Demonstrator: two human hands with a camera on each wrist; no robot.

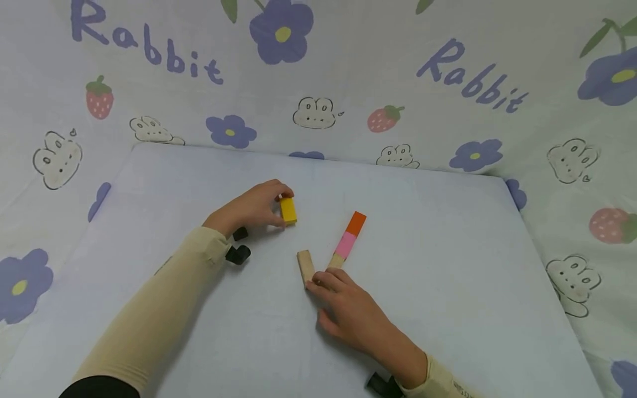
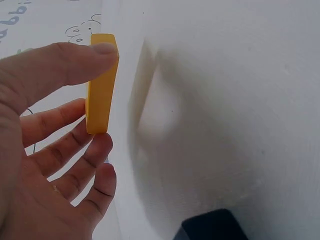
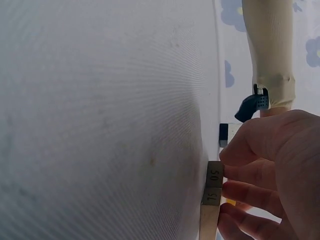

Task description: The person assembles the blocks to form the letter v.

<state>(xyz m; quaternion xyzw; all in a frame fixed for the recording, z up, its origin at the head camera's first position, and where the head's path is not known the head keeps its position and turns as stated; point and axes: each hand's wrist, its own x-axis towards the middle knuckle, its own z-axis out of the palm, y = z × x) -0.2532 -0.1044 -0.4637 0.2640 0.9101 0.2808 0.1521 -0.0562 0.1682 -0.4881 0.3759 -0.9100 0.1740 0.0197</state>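
Note:
My left hand (image 1: 254,207) pinches a small yellow block (image 1: 288,210) between thumb and fingertips, left of centre. In the left wrist view the yellow block (image 2: 101,95) stands on end against the fingertips, the thumb across its near side. My right hand (image 1: 350,307) rests its fingertips at the near ends of two plain wooden blocks; its thumb is apart from them. One wooden block (image 1: 306,267) leans left, the other (image 1: 336,261) right, forming a V. Beyond the right one, a pink block (image 1: 345,245) and an orange block (image 1: 356,223) continue the line. Printed numbers mark the block ends (image 3: 215,174) in the right wrist view.
The blocks lie on a white tabletop (image 1: 448,265). Behind it hangs a cloth (image 1: 348,72) printed with rabbits, flowers and strawberries. Black camera pieces (image 1: 238,255) sit at the left wrist, and another black piece (image 1: 384,385) is at the right wrist.

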